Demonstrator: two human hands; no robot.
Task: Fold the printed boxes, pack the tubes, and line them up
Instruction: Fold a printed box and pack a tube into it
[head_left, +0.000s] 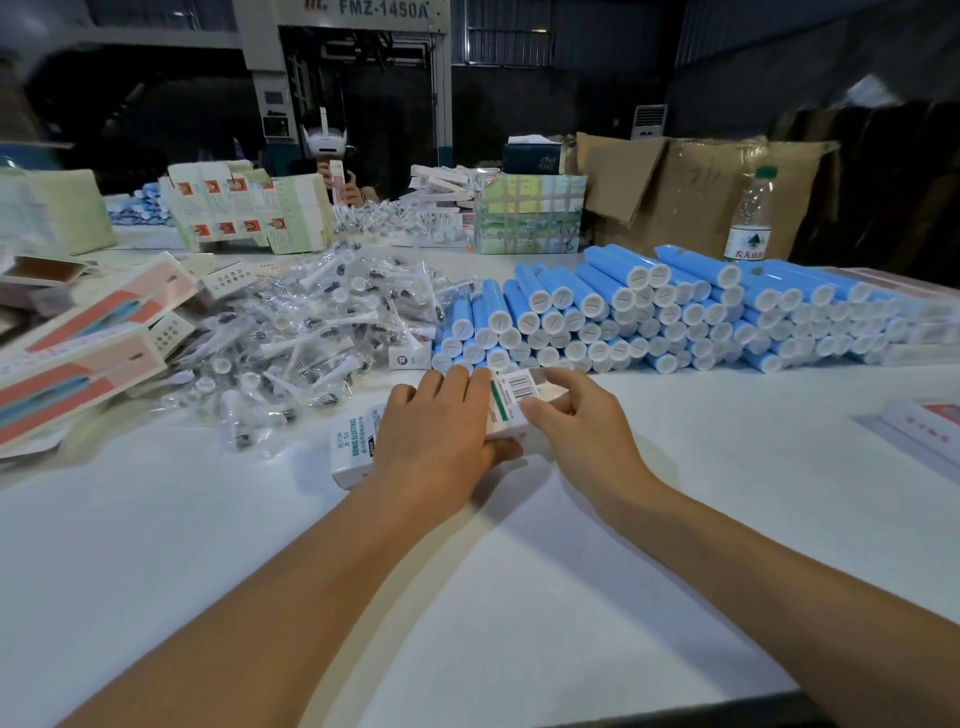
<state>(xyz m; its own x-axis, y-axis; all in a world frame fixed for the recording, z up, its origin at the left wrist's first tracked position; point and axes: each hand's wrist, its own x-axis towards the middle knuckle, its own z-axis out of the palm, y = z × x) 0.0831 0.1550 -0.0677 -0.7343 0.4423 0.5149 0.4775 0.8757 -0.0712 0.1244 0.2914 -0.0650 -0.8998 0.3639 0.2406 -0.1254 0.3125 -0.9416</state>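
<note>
Here, a white printed box (506, 410) is held on the table (675, 493), just in front of the stack of blue tubes (649, 312); it is gripped by the left hand (441, 421) and pinched at its barcode end by the right hand (576, 415).

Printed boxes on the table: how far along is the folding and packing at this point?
Early. Done: no lined-up row of packed boxes shows. In hand: the left hand and right hand both grip one printed box; whether a tube is inside cannot be told. Left: a large stack of blue tubes and flat boxes wait.
</note>
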